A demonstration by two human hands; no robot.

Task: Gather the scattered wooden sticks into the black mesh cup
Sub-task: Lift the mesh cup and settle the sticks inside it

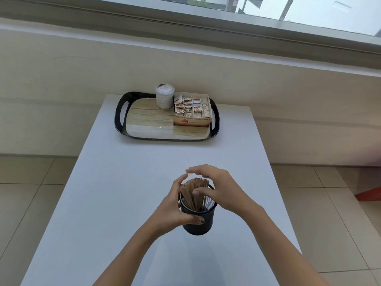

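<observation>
**Sticks are in the cup, both hands on it**

The wooden sticks (193, 193) stand on end in the black mesh cup (199, 218). Their long axis runs pretty much straight up, and the bunch leans a bit towards my left. The tops poke out above the rim and fan slightly. The cup sits upright on the white table (127, 182), at the near end and about in the middle.

My left hand (174, 206) holds the cup. The thumb lies across its front wall, and the fingers curl up round the left side to the stick tops. My right hand (218, 189) arches over the bundle with the thumb resting against the sticks. Its fingers are blurred above the tops, so I honestly can't tell whether they're gripping anything.

Well apart from the cup, at the far end of the table, there's a black-rimmed tray (120, 122) with a wood-look bottom. On it are a white lidded jar (164, 98) and, touching it on the right, an open cardboard box of sachets (192, 115). Behind that there's a cream wall with a window ledge. The floor is tiled on both sides, with something red (370, 196) at the right edge.

The sticks are flat, thin, light brown and packed close together. The cup is dark see-through mesh with a solid rim.
</observation>
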